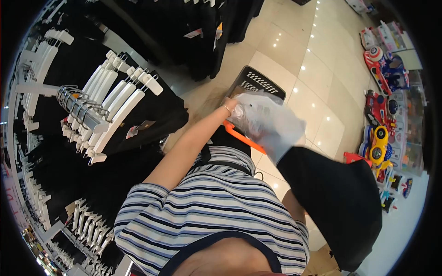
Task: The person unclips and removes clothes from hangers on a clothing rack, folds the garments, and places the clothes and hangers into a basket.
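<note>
Plastic bag (271,117), one: being clenched in left hand (232,105) over black basket (263,79); black garment (338,200), one: being suspended against it, apparently mostly unenclosed; right hand: being hidden, grip indiscernible

Behind the fingers (236,101) of the left hand (232,104) sits a thin bracelet (226,109). Farther back, the shirt (216,193) has white, blue and dark stripes and a navy neckband (232,235).
</note>
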`<state>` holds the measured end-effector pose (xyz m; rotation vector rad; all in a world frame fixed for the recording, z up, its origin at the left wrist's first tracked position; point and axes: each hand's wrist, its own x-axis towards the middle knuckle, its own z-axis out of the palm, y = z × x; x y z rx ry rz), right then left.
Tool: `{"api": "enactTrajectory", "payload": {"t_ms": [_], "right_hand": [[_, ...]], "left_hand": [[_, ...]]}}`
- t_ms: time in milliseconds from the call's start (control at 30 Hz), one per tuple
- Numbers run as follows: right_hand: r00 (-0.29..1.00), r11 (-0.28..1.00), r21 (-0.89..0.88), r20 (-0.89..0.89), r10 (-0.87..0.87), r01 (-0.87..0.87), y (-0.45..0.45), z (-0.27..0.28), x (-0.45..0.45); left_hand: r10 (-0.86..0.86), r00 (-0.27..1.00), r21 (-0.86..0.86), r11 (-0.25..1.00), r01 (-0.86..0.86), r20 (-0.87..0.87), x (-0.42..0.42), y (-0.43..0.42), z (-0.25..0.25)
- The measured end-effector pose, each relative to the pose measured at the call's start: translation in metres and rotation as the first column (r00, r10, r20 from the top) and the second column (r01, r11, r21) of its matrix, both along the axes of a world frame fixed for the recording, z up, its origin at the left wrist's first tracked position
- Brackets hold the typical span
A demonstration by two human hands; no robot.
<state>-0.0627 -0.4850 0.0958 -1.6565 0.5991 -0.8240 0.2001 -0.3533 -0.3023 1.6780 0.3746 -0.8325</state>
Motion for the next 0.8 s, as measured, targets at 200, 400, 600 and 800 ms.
{"api": "enactTrajectory", "payload": {"t_ms": [200, 400, 600, 800], "right_hand": [[0.982, 0.967, 0.176, -0.006, 0.188, -0.184, 0.04, -0.018, 0.041], [0.974, 0.937, 0.264, 0.038, 0.225, -0.227, 0.059, -0.021, 0.055], [0.97, 0.918, 0.314, 0.071, 0.232, -0.243, 0.07, -0.017, 0.059], [0.971, 0.904, 0.354, 0.091, 0.22, -0.238, 0.079, -0.015, 0.057]], "left_hand": [[0.297, 0.923, 0.054, 0.955, -0.293, -0.244, -0.001, -0.006, -0.089], [0.551, 0.793, 0.308, 0.826, -0.473, -0.261, 0.005, 0.022, -0.075], [0.628, 0.769, 0.489, 0.711, -0.505, -0.119, 0.006, 0.022, 0.06], [0.138, 0.922, -0.112, 0.975, -0.19, -0.361, 0.002, 0.003, 0.028]]}}
